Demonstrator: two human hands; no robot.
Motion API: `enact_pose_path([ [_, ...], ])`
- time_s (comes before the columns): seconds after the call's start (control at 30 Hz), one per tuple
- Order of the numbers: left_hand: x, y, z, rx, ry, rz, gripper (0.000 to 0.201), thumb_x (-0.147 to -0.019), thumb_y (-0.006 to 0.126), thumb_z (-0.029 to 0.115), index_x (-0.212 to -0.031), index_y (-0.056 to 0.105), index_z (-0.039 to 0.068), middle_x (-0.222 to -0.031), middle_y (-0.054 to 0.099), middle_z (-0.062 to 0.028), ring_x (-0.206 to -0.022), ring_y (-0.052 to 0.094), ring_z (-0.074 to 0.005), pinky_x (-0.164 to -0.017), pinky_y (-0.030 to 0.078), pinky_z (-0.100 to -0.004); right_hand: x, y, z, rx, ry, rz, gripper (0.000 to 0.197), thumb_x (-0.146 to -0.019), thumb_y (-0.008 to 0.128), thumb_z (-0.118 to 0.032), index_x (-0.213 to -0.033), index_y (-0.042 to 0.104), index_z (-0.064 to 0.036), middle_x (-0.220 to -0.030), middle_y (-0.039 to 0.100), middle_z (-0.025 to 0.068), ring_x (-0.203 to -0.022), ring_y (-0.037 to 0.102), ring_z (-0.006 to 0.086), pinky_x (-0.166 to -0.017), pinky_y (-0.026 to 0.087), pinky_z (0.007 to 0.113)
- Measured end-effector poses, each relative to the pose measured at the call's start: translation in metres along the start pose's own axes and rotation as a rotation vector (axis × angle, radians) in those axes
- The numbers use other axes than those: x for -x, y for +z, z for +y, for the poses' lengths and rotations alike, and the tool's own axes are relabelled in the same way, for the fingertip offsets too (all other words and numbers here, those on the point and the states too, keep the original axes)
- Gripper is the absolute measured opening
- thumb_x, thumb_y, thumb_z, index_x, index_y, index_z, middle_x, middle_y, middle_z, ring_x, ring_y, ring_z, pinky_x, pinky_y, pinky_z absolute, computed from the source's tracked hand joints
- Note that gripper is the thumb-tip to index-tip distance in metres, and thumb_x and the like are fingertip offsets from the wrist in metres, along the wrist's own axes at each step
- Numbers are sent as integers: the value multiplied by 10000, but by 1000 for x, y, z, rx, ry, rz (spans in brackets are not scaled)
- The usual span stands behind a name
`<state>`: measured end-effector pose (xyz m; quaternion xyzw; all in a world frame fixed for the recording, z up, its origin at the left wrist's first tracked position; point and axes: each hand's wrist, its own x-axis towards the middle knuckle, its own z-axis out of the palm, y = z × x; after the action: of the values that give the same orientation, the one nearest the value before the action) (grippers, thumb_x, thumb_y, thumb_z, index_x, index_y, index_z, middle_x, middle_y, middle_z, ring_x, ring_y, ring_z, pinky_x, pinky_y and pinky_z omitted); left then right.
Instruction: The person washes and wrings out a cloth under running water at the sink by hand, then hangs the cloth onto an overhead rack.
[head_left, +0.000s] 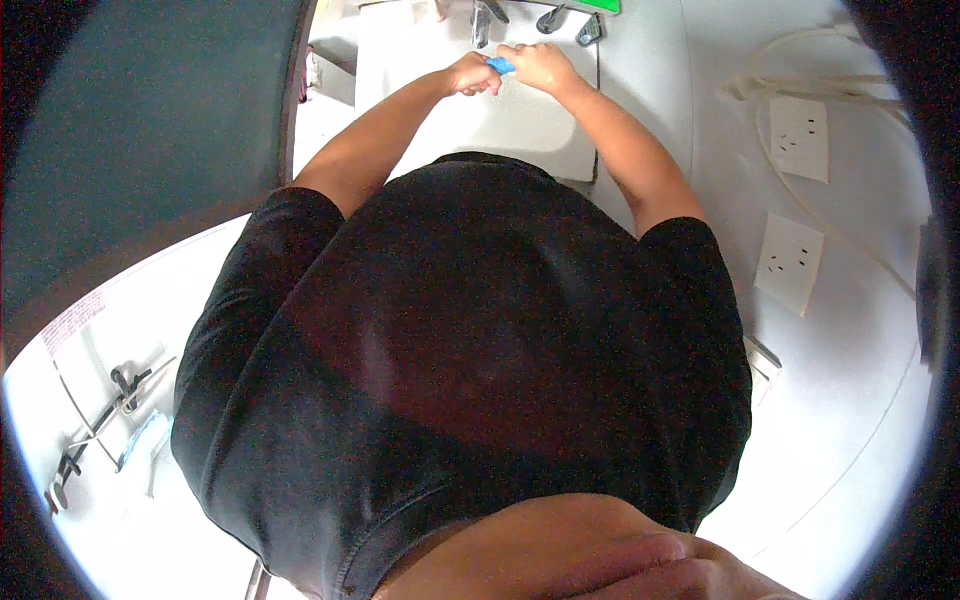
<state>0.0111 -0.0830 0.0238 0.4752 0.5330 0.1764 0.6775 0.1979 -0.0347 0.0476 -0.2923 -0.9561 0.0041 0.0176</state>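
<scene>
Both arms reach forward over a white basin or counter (pixel 525 130) at the top of the head view. Between the hands is a small, bright blue, soft-looking thing (pixel 501 65); its exact kind is too small to make out. My left hand (pixel 472 75) is closed, with its fingers curled round the left end of the blue thing. From the other side my right hand (pixel 542 67) grips its right end with bent fingers. Just beyond the hands stands a metal faucet (pixel 482 25).
Two dark objects, one rounded (pixel 550 18) and one angular (pixel 590 30), sit right of the faucet. A dark panel (pixel 150 130) fills the left side. On the right wall are white sockets (pixel 798 138) and a looping pale hose (pixel 765 90). A shower fitting (pixel 125 385) shows at lower left.
</scene>
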Motion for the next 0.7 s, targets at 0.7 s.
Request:
enact_pose_path([
  [0.7,29,18,-51,-443,392,407,312,-784,660,135,-1073,577,51,-889,594,-51,-827,590,-197,-751,479,-363,23,38,-33,-141,186,123,440,-812,599,-177,-1229,551,-309,-913,668,91,-776,679,311,-668,561,432],
])
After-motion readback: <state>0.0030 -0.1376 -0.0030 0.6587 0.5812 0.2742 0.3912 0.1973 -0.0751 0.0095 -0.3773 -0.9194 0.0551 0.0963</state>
